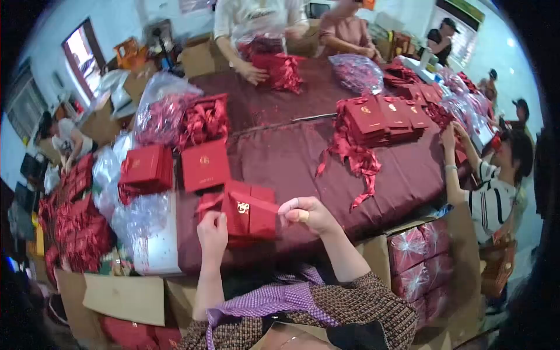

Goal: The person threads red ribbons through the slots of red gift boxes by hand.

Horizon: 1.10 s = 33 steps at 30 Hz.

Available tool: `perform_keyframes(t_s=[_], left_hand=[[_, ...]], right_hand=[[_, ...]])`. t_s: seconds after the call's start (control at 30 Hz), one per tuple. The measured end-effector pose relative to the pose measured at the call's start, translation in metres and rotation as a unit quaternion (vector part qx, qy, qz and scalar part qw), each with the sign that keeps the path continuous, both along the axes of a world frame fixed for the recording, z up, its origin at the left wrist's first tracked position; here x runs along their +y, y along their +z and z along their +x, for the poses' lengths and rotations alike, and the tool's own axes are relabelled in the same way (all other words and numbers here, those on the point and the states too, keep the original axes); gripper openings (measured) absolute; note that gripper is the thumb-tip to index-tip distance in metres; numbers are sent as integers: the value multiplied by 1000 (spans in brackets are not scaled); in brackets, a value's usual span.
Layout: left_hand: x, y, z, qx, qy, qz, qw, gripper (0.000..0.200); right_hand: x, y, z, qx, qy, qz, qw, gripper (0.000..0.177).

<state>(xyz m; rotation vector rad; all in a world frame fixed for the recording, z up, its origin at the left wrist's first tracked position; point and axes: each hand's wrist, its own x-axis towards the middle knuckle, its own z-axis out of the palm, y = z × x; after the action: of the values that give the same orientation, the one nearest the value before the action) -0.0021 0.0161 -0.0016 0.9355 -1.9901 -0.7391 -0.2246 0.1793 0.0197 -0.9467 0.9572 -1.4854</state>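
A red folded box or bag (248, 204) with a gold emblem lies at the near edge of the cloth-covered table, between my two hands. My left hand (213, 233) is at its left side, thumb and fingers pinched near a red ribbon end. On the right, my right hand (308, 214) pinches a red ribbon that runs across the front of the box; tape is wrapped on its fingers. Just behind lies a flat red box (205, 165) with gold print, beside a stack of red boxes (146, 166).
Red bags with ribbons (382, 119) are piled at the table's right. Clear plastic bags (143, 219) lie left. Open cartons (420, 262) flank my body, holding wrapped red packs. Co-workers stand or sit around the table, one person's hand (254, 73) near red bags at the far side.
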Motion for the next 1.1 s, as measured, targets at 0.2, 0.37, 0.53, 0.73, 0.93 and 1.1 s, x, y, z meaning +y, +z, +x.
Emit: perform_keyframes(t_s=[0.2,0.37,0.53,0.73,0.93,1.1], left_hand=[[-3,-6,-5,27,2,21,999,16],[2,-4,-4,42,-8,50,998,16],[13,1,-4,47,-24,56,997,17],[25,5,-7,42,-39,51,997,17],[28,-2,-8,55,-64,43,996,17],[28,2,-9,39,-85,70,993,17]], right_hand=[[-2,-1,21,-65,-14,-67,996,24],[-3,-7,36,93,-165,-20,982,15],[-2,14,47,255,-228,-173,924,11],[5,47,55,245,-107,-286,920,15],[11,55,49,161,-129,-335,919,23],[16,52,31,90,-172,-349,917,24]])
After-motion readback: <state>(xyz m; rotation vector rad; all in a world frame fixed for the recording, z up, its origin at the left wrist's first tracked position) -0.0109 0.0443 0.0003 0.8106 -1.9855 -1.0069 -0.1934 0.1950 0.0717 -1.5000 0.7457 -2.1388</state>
